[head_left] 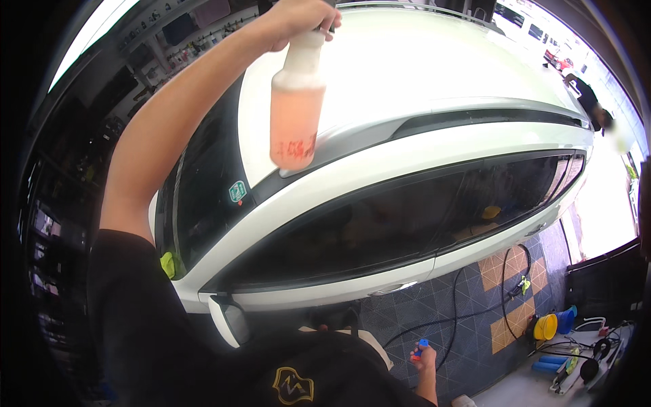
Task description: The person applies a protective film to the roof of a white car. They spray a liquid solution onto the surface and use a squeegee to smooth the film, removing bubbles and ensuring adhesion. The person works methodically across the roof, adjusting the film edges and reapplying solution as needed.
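My left hand is raised high, its fingers wrapped round the top of a spray bottle. The bottle is translucent, mostly filled with pink-orange liquid, and hangs nearly upright in front of the white car's roof. Its trigger head is largely hidden by the hand. Low beside my body, my right hand is closed on a small blue and red object, whose kind is too small to make out. The car's dark side windows lie between the two hands.
A side mirror juts toward me. Black hoses cross the tiled floor. Yellow bucket, blue bucket and assorted gear stand at lower right. Another person bends beyond the car's rear. Bottles line shelves at upper left.
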The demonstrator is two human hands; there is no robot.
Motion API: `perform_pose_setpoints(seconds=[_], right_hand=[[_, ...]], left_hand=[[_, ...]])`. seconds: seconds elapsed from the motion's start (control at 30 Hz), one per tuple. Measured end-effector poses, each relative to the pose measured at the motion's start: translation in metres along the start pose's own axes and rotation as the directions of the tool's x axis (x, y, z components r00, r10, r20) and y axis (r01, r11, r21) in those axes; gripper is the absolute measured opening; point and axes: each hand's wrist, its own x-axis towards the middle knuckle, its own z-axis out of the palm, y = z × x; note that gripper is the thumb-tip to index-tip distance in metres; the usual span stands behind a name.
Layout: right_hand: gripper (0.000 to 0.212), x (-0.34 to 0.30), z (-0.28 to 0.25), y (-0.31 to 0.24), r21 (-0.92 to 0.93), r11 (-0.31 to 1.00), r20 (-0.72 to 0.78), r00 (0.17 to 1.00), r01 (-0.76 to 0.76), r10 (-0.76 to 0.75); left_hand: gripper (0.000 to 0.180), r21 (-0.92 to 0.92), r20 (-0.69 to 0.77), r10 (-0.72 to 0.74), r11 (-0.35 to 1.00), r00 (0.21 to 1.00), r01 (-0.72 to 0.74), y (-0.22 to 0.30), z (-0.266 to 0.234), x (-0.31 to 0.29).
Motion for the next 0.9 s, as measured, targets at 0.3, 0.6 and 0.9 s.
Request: perform_pose_setpoints(seconds=[0.3,0.6,0.9], right_hand=[[0.016,-0.021,-0.081,0.110,0.316,0.946,-0.205,0.968,-0.074,0.144],[0.043,-0.085,-0.062,0.146,0.403,0.915,-0.285,0.946,-0.027,0.153],[0.033,-0.035,-0.013,-0.007,-0.009,0.962,-0.232,0.936,0.271,-0.266]], left_hand=[[0.013,-0.236,-0.544,0.407,0.765,0.734,-0.599,0.037,0.159,0.239],[0.031,0.045,-0.480,0.396,0.902,0.783,-0.429,0.010,0.251,0.310],[0.091,0.070,-0.566,0.382,0.905,0.731,-0.419,-0.034,0.236,0.202]])
